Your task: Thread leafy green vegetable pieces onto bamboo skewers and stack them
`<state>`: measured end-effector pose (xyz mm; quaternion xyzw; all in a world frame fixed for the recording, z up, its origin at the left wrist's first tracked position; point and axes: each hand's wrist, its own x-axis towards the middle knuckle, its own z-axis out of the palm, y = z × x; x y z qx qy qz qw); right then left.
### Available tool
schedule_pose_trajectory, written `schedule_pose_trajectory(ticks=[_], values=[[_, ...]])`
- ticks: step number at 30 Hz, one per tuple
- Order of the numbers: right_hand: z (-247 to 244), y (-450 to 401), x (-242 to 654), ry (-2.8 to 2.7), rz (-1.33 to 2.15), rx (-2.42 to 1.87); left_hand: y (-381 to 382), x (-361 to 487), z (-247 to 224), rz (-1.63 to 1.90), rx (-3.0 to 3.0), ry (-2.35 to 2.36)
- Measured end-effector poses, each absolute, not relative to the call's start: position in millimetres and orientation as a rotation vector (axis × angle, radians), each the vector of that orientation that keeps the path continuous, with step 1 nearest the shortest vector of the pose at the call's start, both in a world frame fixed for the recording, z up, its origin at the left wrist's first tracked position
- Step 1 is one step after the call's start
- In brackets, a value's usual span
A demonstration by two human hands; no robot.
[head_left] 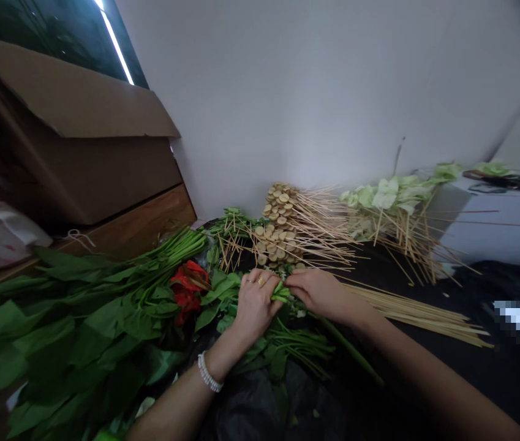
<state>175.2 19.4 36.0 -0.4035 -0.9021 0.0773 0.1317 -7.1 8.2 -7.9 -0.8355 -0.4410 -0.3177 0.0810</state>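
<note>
My left hand (258, 301), with a ring and a beaded bracelet, is closed around a small bunch of cut leafy-green stems (280, 293). My right hand (318, 295) is pinched beside the stem ends; what its fingertips hold is hidden. From below the right hand a long green stem (350, 350) slants down to the right. Under both hands lies a loose bunch of thin-stemmed greens (303, 346). Close behind them are skewered round pale slices (278, 244), and bare bamboo skewers (418, 313) lie to the right of my right hand.
A big heap of leafy greens (57, 331) with a red tie (188, 290) fills the left side. Skewered cabbage leaves (391, 195) stand at the back right. A cardboard box (117, 171) is at back left, beside a white plastic bag (2, 233). The wall (315, 92) closes the back.
</note>
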Motion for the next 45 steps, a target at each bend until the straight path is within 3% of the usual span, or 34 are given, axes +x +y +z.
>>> schedule_pose_trajectory(ticks=[8,23,45], values=[[39,29,190,-2.557,0.298,-1.134,17,-16,-5,-1.613,-2.28,-1.569],[42,22,186,-2.572,0.199,-1.237,13,-12,-7,-1.089,-2.656,-1.235],[41,13,176,-2.669,0.199,-1.261,9,-10,-3,-0.973,-2.674,-1.134]])
